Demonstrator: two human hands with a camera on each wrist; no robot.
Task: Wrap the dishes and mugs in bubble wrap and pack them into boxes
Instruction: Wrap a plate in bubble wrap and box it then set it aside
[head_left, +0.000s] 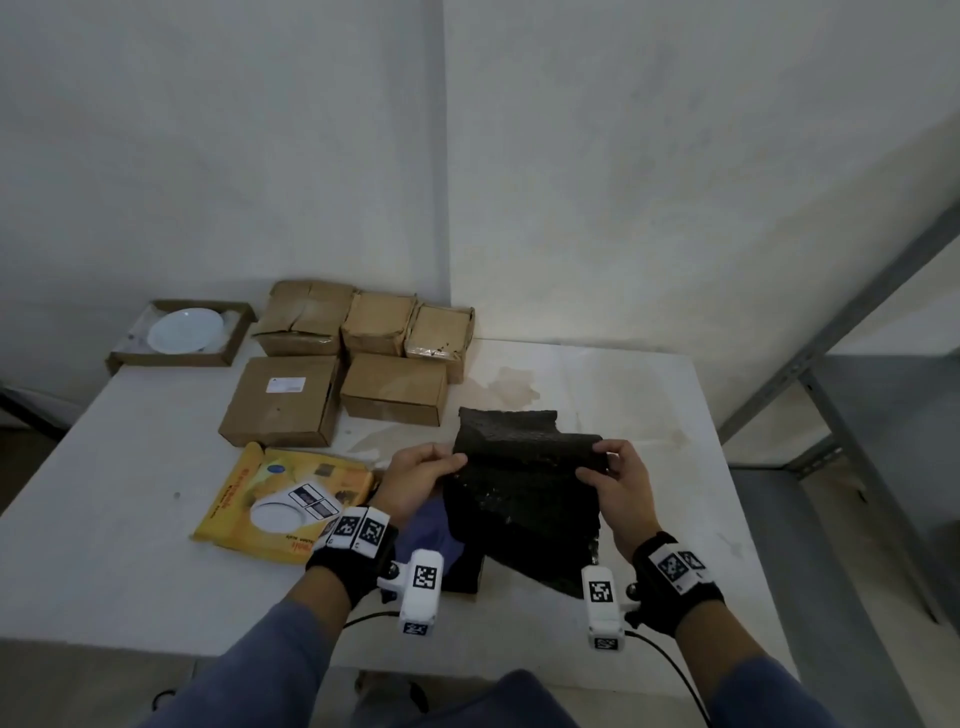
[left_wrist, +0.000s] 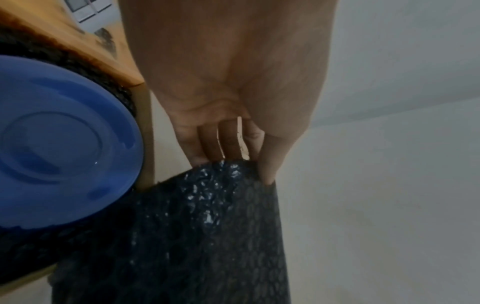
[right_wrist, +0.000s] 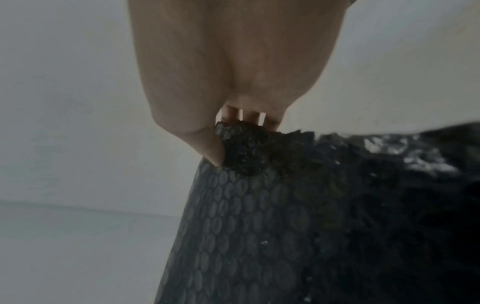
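Note:
A sheet of black bubble wrap (head_left: 524, 483) is lifted off the white table (head_left: 130, 457) near its front. My left hand (head_left: 421, 473) pinches the sheet's upper left corner, and my right hand (head_left: 610, 475) pinches its upper right corner. The left wrist view shows the thumb and fingers (left_wrist: 207, 148) clamped on the black bubble wrap (left_wrist: 197, 226), with a blue dish (left_wrist: 59, 144) lying beside and partly under it. In the right wrist view my thumb (right_wrist: 207, 148) presses a bunched corner of the bubble wrap (right_wrist: 285, 205). The blue dish (head_left: 431, 530) peeks out by my left wrist.
Several closed cardboard boxes (head_left: 363, 358) stand at the back middle. An open shallow box (head_left: 182, 332) at the back left holds a white plate (head_left: 185, 329). A yellow printed package (head_left: 280, 499) lies left of my hands. A metal shelf frame (head_left: 841, 415) stands at the right.

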